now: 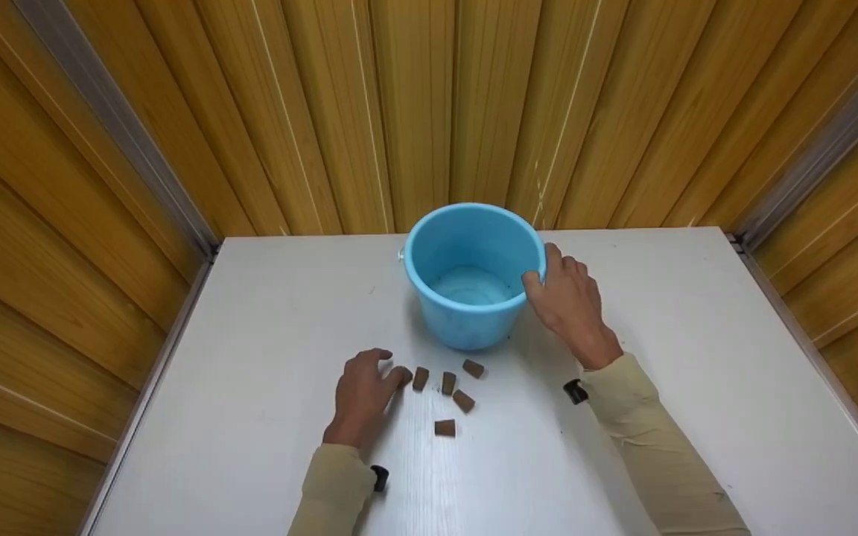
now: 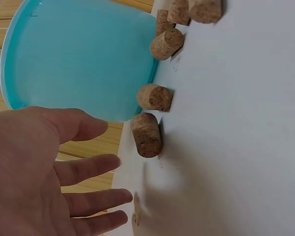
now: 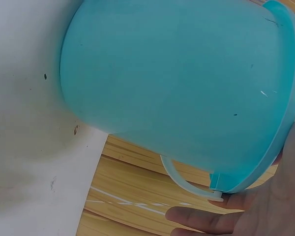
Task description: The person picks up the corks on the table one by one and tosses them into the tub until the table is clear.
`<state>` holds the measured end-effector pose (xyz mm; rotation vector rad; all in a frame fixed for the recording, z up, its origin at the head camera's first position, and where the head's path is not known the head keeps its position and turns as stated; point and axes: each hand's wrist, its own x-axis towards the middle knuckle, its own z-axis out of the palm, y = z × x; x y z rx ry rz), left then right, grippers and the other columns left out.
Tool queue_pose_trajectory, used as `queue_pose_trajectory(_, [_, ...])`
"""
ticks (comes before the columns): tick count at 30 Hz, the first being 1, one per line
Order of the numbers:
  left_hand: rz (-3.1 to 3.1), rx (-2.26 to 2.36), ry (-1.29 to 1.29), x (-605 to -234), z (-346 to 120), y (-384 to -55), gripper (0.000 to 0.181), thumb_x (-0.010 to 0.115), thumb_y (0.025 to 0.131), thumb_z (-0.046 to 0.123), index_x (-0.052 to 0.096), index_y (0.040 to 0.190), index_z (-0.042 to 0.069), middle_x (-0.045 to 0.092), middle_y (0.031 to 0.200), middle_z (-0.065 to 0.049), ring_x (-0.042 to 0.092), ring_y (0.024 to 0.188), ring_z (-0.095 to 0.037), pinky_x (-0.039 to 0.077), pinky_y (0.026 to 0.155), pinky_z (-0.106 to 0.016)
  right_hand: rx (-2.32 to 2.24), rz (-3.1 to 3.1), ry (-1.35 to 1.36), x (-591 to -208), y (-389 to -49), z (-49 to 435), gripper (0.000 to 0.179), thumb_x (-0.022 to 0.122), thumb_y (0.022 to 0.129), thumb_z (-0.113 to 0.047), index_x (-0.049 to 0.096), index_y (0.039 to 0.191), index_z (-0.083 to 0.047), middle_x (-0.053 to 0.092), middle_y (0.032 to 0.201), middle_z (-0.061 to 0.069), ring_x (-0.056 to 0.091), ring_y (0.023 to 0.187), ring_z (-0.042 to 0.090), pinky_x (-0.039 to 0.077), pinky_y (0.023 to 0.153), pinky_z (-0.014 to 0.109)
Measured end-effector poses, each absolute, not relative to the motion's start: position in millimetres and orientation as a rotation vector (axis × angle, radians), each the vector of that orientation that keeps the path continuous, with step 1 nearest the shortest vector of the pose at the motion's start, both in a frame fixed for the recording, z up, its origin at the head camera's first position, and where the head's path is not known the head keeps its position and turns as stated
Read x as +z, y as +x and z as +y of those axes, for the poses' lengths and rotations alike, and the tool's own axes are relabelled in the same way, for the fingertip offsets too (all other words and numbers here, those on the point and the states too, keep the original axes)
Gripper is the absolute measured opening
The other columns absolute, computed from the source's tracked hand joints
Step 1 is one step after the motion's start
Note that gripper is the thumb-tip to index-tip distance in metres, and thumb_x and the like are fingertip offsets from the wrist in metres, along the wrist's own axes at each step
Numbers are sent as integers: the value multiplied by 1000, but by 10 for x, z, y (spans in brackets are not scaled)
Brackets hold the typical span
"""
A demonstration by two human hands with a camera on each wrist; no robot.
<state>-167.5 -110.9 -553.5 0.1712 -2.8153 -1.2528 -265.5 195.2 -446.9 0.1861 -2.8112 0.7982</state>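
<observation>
A light-blue bucket [image 1: 466,320] stands upright on the white table, its inside bare down to the bottom. My right hand [image 1: 569,301] grips its rim at the right side, thumb over the edge. In the right wrist view the white handle [image 3: 184,183] hangs behind the bucket, close to the fingers. Several brown corks lie in front of the bucket, among them one cork [image 1: 445,428] nearest the front. My left hand [image 1: 366,391] is spread beside the leftmost cork [image 2: 147,135], fingers parted and nothing between them. That cork is partly covered by the thumb in the head view.
Yellow wood-patterned panels [image 1: 414,112] rise behind the white table [image 1: 265,357] and along both sides. Grey metal strips run along the table's side edges. Small dark specks and stains mark the tabletop near the bucket.
</observation>
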Motion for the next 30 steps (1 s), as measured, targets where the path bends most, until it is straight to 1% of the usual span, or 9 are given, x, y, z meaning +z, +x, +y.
queue_pose_trajectory(4, [-2822, -1164, 111, -5589, -1104, -1679, 39, 78, 94, 26, 72, 122, -1, 67, 133, -22, 59, 131, -42, 47, 109, -54, 802, -2830, 171, -4473, -2658, 1948, 58, 46, 102, -27, 46, 148, 7, 65, 120, 29, 59, 107, 45, 50, 85, 62])
queue_pose_trajectory(10, [-2840, -1049, 104, -5650, -1082, -1673, 37, 79, 95, 28, 74, 118, 0, 61, 143, -27, 55, 136, -45, 43, 113, -56, 815, -2850, 157, -4473, -2664, 1946, 61, 46, 103, -28, 42, 151, 7, 64, 124, 30, 58, 110, 45, 49, 88, 62])
queue_pose_trajectory(18, [-2810, -1104, 135, -5685, -1058, -1656, 31, 75, 97, 29, 74, 115, 4, 60, 146, -23, 52, 139, -43, 39, 116, -57, 831, -2859, 149, -4471, -2670, 1951, 61, 44, 103, -30, 42, 152, 6, 63, 127, 29, 58, 111, 44, 49, 91, 63])
queue_pose_trajectory(22, [-2791, -1070, 115, -5708, -1044, -1647, 28, 73, 98, 27, 76, 114, 4, 61, 145, -23, 53, 138, -43, 39, 116, -57, 849, -2862, 144, -4473, -2665, 1944, 61, 45, 103, -30, 41, 153, 6, 62, 128, 28, 57, 112, 44, 49, 92, 63])
queue_pose_trajectory(28, [-2751, -958, 40, -5745, -1039, -1653, 17, 73, 97, 22, 81, 105, 8, 64, 139, -24, 57, 134, -43, 42, 112, -60, 857, -2822, 168, -4483, -2660, 1946, 58, 46, 101, -27, 45, 149, 6, 65, 122, 28, 59, 109, 45, 51, 85, 63])
queue_pose_trajectory(30, [-2744, -946, 31, -5744, -1039, -1659, 16, 73, 96, 21, 81, 104, 10, 65, 139, -24, 57, 133, -43, 42, 111, -61, 857, -2809, 176, -4484, -2661, 1947, 56, 45, 101, -26, 46, 147, 6, 66, 120, 28, 60, 107, 45, 51, 83, 62])
